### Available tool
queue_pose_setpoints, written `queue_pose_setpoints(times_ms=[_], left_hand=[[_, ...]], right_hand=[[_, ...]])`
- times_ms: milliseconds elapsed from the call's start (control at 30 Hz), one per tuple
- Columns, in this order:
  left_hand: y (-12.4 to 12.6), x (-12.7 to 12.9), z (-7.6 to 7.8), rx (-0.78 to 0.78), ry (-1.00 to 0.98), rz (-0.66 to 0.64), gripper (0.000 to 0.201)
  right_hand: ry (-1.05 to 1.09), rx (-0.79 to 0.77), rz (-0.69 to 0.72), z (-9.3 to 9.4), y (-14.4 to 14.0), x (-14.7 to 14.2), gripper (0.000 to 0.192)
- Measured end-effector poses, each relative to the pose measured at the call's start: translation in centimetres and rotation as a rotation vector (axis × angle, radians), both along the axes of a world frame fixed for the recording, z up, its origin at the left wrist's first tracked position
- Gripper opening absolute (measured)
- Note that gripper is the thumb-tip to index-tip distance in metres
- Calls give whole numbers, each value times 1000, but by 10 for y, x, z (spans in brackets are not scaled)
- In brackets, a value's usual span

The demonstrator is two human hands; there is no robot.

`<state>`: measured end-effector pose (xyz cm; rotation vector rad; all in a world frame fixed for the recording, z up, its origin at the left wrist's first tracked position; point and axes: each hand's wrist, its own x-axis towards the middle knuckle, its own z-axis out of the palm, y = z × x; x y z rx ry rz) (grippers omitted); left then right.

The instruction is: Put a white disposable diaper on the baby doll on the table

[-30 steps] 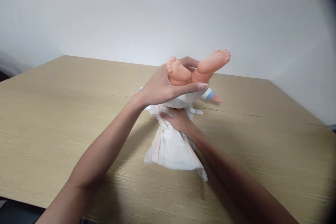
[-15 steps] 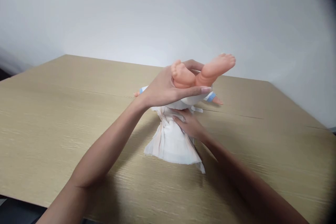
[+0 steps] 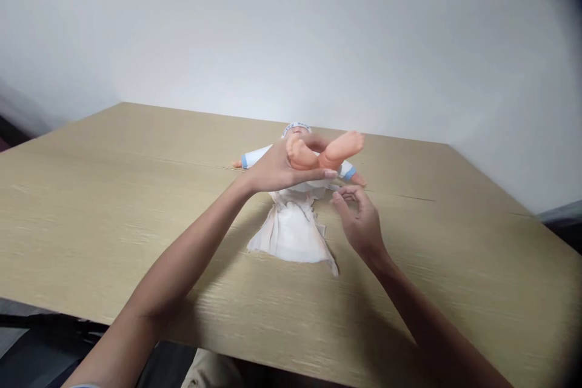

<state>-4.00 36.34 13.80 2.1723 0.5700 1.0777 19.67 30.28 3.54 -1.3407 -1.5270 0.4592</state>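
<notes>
**While the left hand (image 3: 275, 167) holds a doll (image 3: 341, 150) by its ankles, the right hand (image 3: 361, 218) is curled beside a diaper (image 3: 293, 233)**

At far left, the tabletop (image 3: 104, 212) runs to a slanting side edge; its near edge crosses the lower left above dark shapes (image 3: 50, 345) too dim to name. Left of the doll there is wide room along the table. A beige trouser leg (image 3: 211, 368) is cut off by the bottom of the view.

In the middle, the doll lies on its back across the table, feet raised toward the viewer. The left hand's fingers and thumb are closed around both ankles. That hand and the feet hide most of the torso and part of the head. Dark lettering marks the white headwear (image 3: 296, 128), too small to read. The diaper's near end spreads flat on the tabletop, well in from the near edge; its far end is hidden under the doll.

Just right of it, the right hand's fingers are bent, thumb near the fingertips, close to a pale tab (image 3: 334, 187); whether they hold it, I cannot tell. Farther right, the tabletop reaches its slanting right edge. Behind stands a pale wall (image 3: 291, 42); objects above its top are cut off.
</notes>
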Motion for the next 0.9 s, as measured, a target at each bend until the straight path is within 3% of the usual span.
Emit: queue_pose_setpoints(times_ms=[33,100,200,267,400,533,633,733,800,900], left_hand=[[-4,0,-4,-14,17,4,40],[-14,2,-11,-62,27,-9,43],[-27,5,-19,-99,48,-67,48],[-34,2,-22,-38,71,-93,49],[-43,-26,-30,172,198,-90,48],[-47,-72,-56,300,447,-129,39],[-46,-96,-88,354,560,-152,50],[-47,-104,-115,373,611,-118,72],[-49,-104,-125,371,639,-109,83],[-52,-103,-126,351,660,-109,87]], right_hand=[[-10,82,-2,6,-7,0,28],[-49,187,45,18,-16,-3,52],[-145,163,175,30,-18,-10,85],[-190,125,276,36,-16,-10,82],[-259,87,491,38,-17,9,48],[-482,182,672,22,-21,45,44],[-659,276,689,-2,-19,61,50],[-765,296,653,-21,-17,63,49],[-805,286,640,-25,-17,61,50],[-817,225,658,-21,-19,62,52]])
